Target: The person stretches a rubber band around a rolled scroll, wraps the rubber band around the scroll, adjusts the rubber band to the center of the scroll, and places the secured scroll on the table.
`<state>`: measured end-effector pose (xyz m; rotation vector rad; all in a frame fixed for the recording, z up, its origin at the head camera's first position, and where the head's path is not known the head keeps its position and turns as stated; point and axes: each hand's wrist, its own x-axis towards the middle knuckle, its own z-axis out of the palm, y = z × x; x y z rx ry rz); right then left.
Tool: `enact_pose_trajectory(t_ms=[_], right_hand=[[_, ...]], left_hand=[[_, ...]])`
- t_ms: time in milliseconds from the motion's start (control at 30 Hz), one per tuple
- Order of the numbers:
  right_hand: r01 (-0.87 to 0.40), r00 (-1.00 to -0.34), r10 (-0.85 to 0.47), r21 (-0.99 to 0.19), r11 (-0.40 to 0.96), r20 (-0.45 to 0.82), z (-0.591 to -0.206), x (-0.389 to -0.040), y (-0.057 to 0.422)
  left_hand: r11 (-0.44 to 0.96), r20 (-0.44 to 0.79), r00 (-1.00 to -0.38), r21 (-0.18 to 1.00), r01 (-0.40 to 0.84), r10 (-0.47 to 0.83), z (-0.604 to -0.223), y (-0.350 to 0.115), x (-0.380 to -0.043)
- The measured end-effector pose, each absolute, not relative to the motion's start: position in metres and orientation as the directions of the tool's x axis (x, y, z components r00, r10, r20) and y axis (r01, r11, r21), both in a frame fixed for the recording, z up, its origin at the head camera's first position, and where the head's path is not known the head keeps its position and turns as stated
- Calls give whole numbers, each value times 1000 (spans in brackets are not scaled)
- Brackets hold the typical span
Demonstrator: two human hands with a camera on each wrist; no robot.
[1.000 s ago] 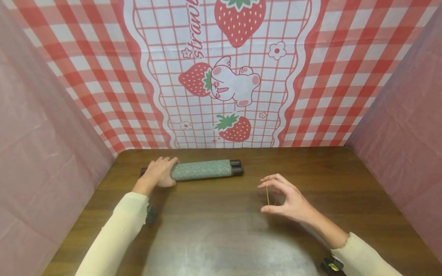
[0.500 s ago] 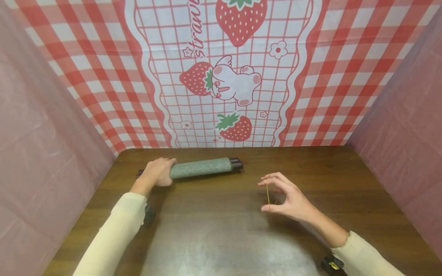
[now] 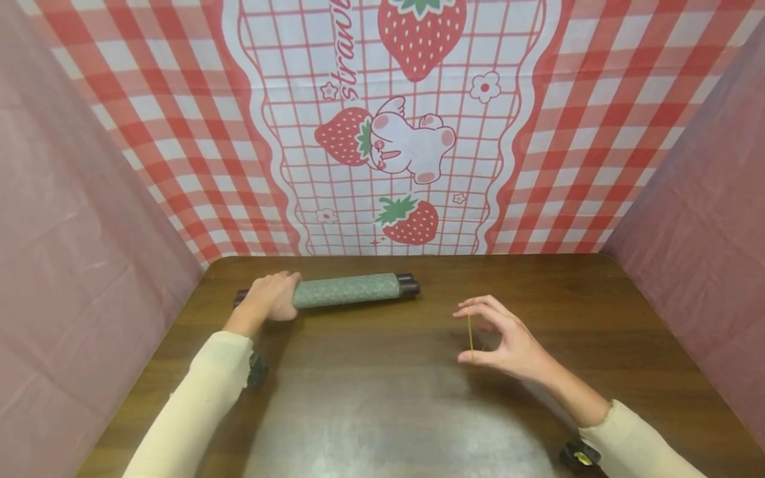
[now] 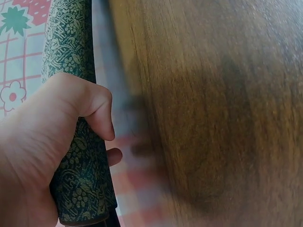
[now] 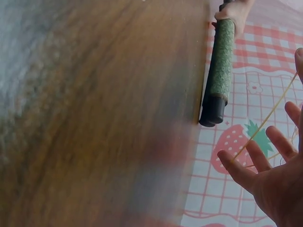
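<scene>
A rolled scroll point(image 3: 346, 291) with green patterned brocade and dark roller ends lies lengthwise near the back of the table. My left hand point(image 3: 273, 295) grips it close to its left end, the thumb over the near side in the left wrist view, where gold floral patterning shows on the brocade point(image 4: 83, 175). To the right, above the table, my right hand point(image 3: 510, 342) is spread with a thin yellowish rubber band point(image 3: 470, 335) stretched between thumb and fingers. The right wrist view shows the band point(image 5: 265, 120) looped around the outstretched fingertips, apart from the scroll.
The brown wooden table point(image 3: 382, 392) ends at a back wall of red-and-white checked cloth point(image 3: 574, 133) with strawberry prints. Pink cloth walls point(image 3: 84, 219) stand on both sides. A dark wrist device point(image 3: 580, 456) sits at the right sleeve.
My left hand has turned the scroll slightly and shifted it a little left, so its right roller ends line up differently. The right hand keeps the band stretched, nearly still.
</scene>
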<state>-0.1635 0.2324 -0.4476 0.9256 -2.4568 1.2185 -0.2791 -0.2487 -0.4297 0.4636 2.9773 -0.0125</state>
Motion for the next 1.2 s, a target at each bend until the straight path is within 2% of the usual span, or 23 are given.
enact_pose_trajectory(t_ms=[267,600,867,1200], right_hand=[[-624,-778,-428,-646,439,460,-447,-161,234],[-661,-746,-437,-643,387,503,-449,-161,234],[-631,-769,-427,-672,388,476,-450,-161,234],[-663,-736,-457,-668,338,499,-445,-161,234]], left_hand=[[951,-103,-945,18,309,309,-432,-252,-279],[947,-10,-947,12,321,321,-432,-253,-274],[950,-13,-950,37,310,310,-432,-256,-270],[951,-14,-952,44,306,307,-430,-258,-267]])
